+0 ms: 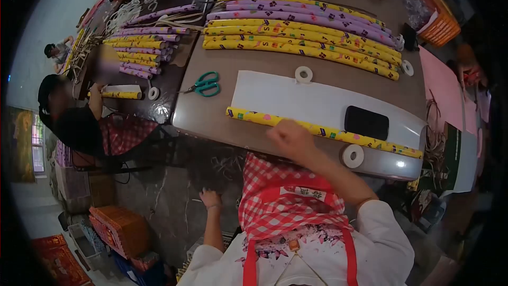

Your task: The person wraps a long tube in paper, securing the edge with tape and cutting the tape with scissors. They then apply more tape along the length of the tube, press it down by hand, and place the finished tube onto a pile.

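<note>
- My right hand (288, 137) rests, fingers curled, on a long yellow paper-wrapped roll with small coloured patches (323, 130), pressing it at the near edge of the grey-brown worktable (211, 117); I cannot tell whether the fingers close around it.
- My left hand (210, 198) hangs below the table edge, well apart from the right, over the dark stone floor; it appears to hold nothing, its fingers loosely bent.
- The roll lies lengthwise along the front of a white paper sheet (296, 101), running from left of my hand to the table's right corner.
- A black rectangular phone (366, 122) sits on the sheet just behind the roll.
- A white tape ring (353, 156) lies just in front of the roll, right of my hand; another (304, 74) sits at the sheet's far edge.
- Teal-handled scissors (203, 84) lie left of the sheet.
- A row of finished yellow and purple patterned rolls (301, 27) fills the far side of the table.
- A red-and-white checked apron (280, 196) covers my front.
- At the next table to the left, a seated person (79, 122) holds another yellow roll.
</note>
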Motion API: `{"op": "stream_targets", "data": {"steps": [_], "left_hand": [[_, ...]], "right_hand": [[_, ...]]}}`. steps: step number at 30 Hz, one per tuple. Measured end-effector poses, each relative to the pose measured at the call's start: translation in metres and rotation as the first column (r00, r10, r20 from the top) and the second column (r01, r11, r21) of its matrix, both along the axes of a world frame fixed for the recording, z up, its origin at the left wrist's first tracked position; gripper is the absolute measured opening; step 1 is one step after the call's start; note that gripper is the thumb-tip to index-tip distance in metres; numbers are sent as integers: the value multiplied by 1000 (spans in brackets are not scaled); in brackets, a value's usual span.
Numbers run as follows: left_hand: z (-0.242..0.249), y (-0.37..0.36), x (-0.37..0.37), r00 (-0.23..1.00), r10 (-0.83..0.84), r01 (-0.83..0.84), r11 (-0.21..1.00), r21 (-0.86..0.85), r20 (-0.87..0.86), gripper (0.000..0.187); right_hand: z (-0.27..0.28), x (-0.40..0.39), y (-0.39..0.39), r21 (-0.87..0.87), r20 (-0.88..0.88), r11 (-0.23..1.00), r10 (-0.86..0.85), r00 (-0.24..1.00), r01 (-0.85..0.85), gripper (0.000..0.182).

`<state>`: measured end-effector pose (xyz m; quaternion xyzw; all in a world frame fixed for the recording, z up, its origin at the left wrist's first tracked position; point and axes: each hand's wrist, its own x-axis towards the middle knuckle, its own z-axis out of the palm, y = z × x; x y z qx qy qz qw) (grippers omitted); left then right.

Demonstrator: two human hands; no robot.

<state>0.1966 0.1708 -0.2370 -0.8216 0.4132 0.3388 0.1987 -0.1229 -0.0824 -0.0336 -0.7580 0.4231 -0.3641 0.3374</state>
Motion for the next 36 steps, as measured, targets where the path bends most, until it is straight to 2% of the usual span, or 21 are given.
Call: {"op": "stream_targets", "data": {"steps": [1,2,3,5,6,7,8,9,13,15,17,18,19,20,21,24,26,28,29,30,36], "left_hand": [[-20,15,9,962,263,-273,938,-216,-75,43],[-35,27,18,853,482,-521,761,-386,-200,52],[-49,36,20,854,481,-520,766,-377,-201,52],[-71,48,22,961,118,-15,927,-375,252,59],[-63,37,24,960,120,-17,925,-379,251,59],[-48,18,28,944,330,-331,943,-25,-30,61],[-34,5,28,782,588,-484,782,393,-207,64],[-30,6,23,780,589,-485,781,393,-208,64],[-29,48,-21,917,286,-217,942,-254,277,49],[-19,52,-23,876,234,-74,929,-361,421,46],[15,17,-21,788,605,-537,767,-350,116,25],[28,5,-22,788,604,-537,769,-346,119,25],[38,-7,-24,860,500,-364,737,-569,99,19],[53,-21,-27,916,386,-177,632,-754,109,13],[79,-46,-39,951,305,-124,536,-835,55,10],[173,-136,-106,980,63,-196,213,-957,-187,13],[198,-174,-144,898,-130,-390,207,-897,-420,16],[227,-197,-180,515,-172,-732,422,-536,-839,15],[239,-209,-194,431,-161,-739,502,-450,-888,17],[248,-219,-205,345,-141,-733,577,-360,-928,19],[255,-233,-230,205,-120,-725,648,-233,-971,26]], "right_hand": [[4,-16,-33,51,37,995,-86,996,84,21],[3,-33,-63,-98,-69,977,-197,978,190,19],[-8,-48,-92,-93,-99,970,-233,967,224,16],[-31,-63,-133,-91,-134,964,-262,956,251,14],[-39,-67,-148,-135,-246,957,-283,927,257,18],[-46,-66,-158,-177,-352,950,-306,884,258,23],[-55,-65,-164,-178,-351,950,-305,885,257,23],[-62,-63,-170,-202,-420,948,-311,853,246,26],[-64,-61,-183,-130,-495,954,-298,816,270,29],[-61,-68,-192,24,-479,970,-201,854,242,27],[-56,-79,-195,170,-445,964,-112,888,207,25],[-53,-85,-190,297,-264,921,-175,949,252,25],[-49,-91,-185,425,-82,865,-257,963,267,26],[-45,-95,-178,427,-84,864,-256,963,267,26],[-40,-101,-170,521,35,828,-262,964,207,28],[-14,-105,-133,599,148,787,-290,945,147,29],[4,-100,-107,534,141,825,-304,942,186,25],[16,-94,-86,386,179,902,-281,943,195,24],[23,-90,-75,226,212,952,-252,944,204,24],[33,-86,-65,266,219,940,-274,936,213,27],[39,-82,-36,40,216,972,-235,948,232,30]]}}
